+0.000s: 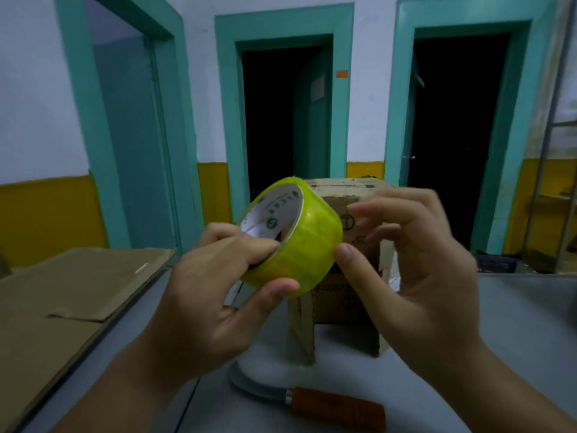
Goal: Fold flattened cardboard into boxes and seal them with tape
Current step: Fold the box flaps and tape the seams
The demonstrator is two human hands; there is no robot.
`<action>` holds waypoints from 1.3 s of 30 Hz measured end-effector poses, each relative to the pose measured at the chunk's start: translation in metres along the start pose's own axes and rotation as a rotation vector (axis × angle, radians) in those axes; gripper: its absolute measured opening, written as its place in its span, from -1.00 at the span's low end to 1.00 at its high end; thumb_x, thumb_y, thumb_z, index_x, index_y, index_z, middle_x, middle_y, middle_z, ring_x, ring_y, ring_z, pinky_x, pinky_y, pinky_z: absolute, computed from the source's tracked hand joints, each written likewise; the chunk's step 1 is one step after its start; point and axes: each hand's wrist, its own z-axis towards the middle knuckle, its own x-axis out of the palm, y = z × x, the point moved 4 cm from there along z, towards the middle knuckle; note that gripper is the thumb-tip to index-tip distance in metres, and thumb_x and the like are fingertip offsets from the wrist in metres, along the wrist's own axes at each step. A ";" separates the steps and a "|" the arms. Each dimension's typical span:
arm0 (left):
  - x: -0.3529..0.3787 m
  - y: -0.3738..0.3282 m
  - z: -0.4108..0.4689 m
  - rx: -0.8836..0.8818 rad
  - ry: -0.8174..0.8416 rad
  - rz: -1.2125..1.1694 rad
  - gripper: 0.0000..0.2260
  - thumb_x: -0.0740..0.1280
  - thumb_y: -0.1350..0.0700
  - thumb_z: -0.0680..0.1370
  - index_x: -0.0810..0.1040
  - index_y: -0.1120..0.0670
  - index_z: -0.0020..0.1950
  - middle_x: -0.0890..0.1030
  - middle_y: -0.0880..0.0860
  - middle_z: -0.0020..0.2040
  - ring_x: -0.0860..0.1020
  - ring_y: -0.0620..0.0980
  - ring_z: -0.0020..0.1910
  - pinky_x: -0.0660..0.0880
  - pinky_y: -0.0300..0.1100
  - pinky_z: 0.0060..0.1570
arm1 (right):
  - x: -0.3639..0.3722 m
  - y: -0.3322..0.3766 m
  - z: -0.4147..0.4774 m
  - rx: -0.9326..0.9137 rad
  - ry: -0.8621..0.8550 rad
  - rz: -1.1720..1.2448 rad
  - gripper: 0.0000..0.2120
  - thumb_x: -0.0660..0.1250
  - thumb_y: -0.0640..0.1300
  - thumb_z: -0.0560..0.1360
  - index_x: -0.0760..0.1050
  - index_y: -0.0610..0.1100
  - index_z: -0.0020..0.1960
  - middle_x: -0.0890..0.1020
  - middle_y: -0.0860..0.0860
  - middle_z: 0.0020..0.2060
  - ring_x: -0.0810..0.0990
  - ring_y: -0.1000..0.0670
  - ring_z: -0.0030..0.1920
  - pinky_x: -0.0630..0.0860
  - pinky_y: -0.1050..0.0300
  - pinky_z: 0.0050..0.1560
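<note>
Head view: left hand grips tape roll; right hand relaxed, thumb at rim.

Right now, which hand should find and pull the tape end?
Right hand: thumb on the yellow-green tape roll, other fingers free. Left hand grips the roll, so it likely best steadies it.

Box just behind tape roll
</note>
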 end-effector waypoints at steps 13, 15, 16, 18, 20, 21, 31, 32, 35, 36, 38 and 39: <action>0.017 -0.001 -0.006 -0.218 0.128 -0.393 -0.67 0.38 0.07 0.62 0.45 -0.03 0.37 0.65 -0.01 0.12 0.66 -0.11 0.05 0.56 -0.33 -0.03 | 0.006 0.014 -0.007 -0.172 0.053 -0.097 -0.73 0.45 -0.28 0.53 0.64 -0.17 0.22 0.63 -0.14 0.22 0.65 0.03 0.19 0.59 0.19 0.10; 0.020 -0.002 -0.006 -0.232 0.179 -0.417 -0.62 0.37 0.07 0.63 0.43 -0.09 0.44 0.63 -0.01 0.22 0.64 -0.06 0.17 0.58 -0.25 0.07 | 0.008 0.015 -0.009 -0.180 0.068 -0.101 -0.74 0.46 -0.29 0.52 0.65 -0.17 0.20 0.62 -0.13 0.23 0.65 0.06 0.19 0.58 0.22 0.11; 0.021 -0.002 -0.007 -0.230 0.201 -0.400 -0.63 0.37 0.05 0.64 0.44 -0.08 0.45 0.61 0.00 0.24 0.62 -0.05 0.20 0.57 -0.23 0.11 | 0.009 0.015 -0.009 -0.178 0.069 -0.105 -0.74 0.46 -0.29 0.51 0.65 -0.16 0.19 0.62 -0.12 0.23 0.64 0.06 0.19 0.58 0.23 0.12; 0.022 0.000 -0.008 -0.195 0.210 -0.286 -0.69 0.35 0.03 0.66 0.49 0.05 0.38 0.61 0.01 0.16 0.59 -0.08 0.12 0.56 -0.17 0.07 | 0.009 0.014 -0.009 -0.158 0.051 -0.110 -0.76 0.49 -0.29 0.49 0.67 -0.18 0.15 0.64 -0.13 0.19 0.64 0.04 0.21 0.58 0.22 0.13; 0.023 0.003 -0.009 -0.124 0.183 -0.104 -0.75 0.34 0.05 0.66 0.58 0.21 0.22 0.60 0.08 -0.01 0.54 0.04 -0.06 0.51 -0.03 -0.07 | 0.010 0.013 -0.009 -0.137 0.022 -0.117 -0.80 0.50 -0.28 0.48 0.68 -0.20 0.10 0.64 -0.13 0.12 0.64 0.02 0.17 0.58 0.22 0.09; 0.024 0.003 -0.010 -0.080 0.166 -0.023 -0.76 0.34 0.07 0.65 0.61 0.24 0.14 0.60 0.11 -0.07 0.50 0.07 -0.12 0.47 -0.03 -0.10 | 0.010 0.013 -0.009 -0.132 0.012 -0.122 -0.83 0.51 -0.28 0.49 0.69 -0.20 0.08 0.63 -0.13 0.09 0.64 0.02 0.13 0.58 0.22 0.07; 0.027 0.001 -0.009 0.035 0.130 0.102 -0.76 0.34 0.12 0.64 0.64 0.29 0.14 0.65 0.14 -0.04 0.54 0.05 -0.10 0.40 -0.10 -0.03 | 0.015 0.013 -0.013 -0.101 0.019 -0.127 -0.94 0.49 -0.24 0.52 0.70 -0.20 -0.01 0.62 -0.11 0.03 0.61 0.10 0.09 0.52 0.30 0.05; 0.026 0.001 -0.009 0.036 0.127 0.090 -0.76 0.34 0.13 0.64 0.64 0.29 0.16 0.65 0.13 -0.03 0.54 0.04 -0.09 0.40 -0.10 -0.03 | 0.015 0.013 -0.014 -0.103 0.028 -0.128 -0.94 0.49 -0.23 0.53 0.69 -0.19 -0.01 0.61 -0.11 0.05 0.60 0.11 0.09 0.52 0.30 0.05; 0.025 -0.001 -0.009 0.009 0.107 0.048 -0.75 0.31 0.10 0.66 0.61 0.25 0.20 0.57 0.03 0.00 0.47 -0.05 -0.10 0.41 -0.11 -0.06 | 0.015 0.012 -0.014 -0.122 0.041 -0.101 -0.94 0.48 -0.23 0.55 0.65 -0.19 0.01 0.61 -0.10 0.08 0.60 0.08 0.14 0.55 0.22 0.06; 0.024 -0.001 -0.009 -0.006 0.098 0.041 -0.74 0.29 0.08 0.67 0.61 0.25 0.19 0.55 0.01 -0.02 0.46 -0.06 -0.11 0.40 -0.12 -0.07 | 0.013 0.011 -0.013 -0.125 0.032 -0.073 -0.90 0.49 -0.26 0.55 0.62 -0.19 0.05 0.63 -0.09 0.08 0.62 0.07 0.15 0.56 0.20 0.07; 0.023 -0.003 -0.008 -0.010 0.092 0.044 -0.74 0.27 0.06 0.68 0.61 0.25 0.12 0.53 0.02 -0.08 0.46 -0.02 -0.15 0.38 -0.12 -0.09 | 0.009 0.011 -0.011 -0.128 -0.012 -0.021 -0.70 0.53 -0.33 0.50 0.55 -0.14 0.16 0.67 -0.05 0.06 0.68 0.06 0.12 0.61 0.18 0.07; 0.023 -0.003 -0.008 -0.002 0.096 0.054 -0.76 0.28 0.07 0.68 0.61 0.24 0.09 0.52 0.02 -0.09 0.45 -0.01 -0.17 0.38 -0.12 -0.10 | 0.007 0.012 -0.009 -0.134 -0.045 -0.015 -0.61 0.53 -0.34 0.47 0.51 -0.10 0.21 0.68 -0.03 0.05 0.70 0.09 0.10 0.62 0.19 0.08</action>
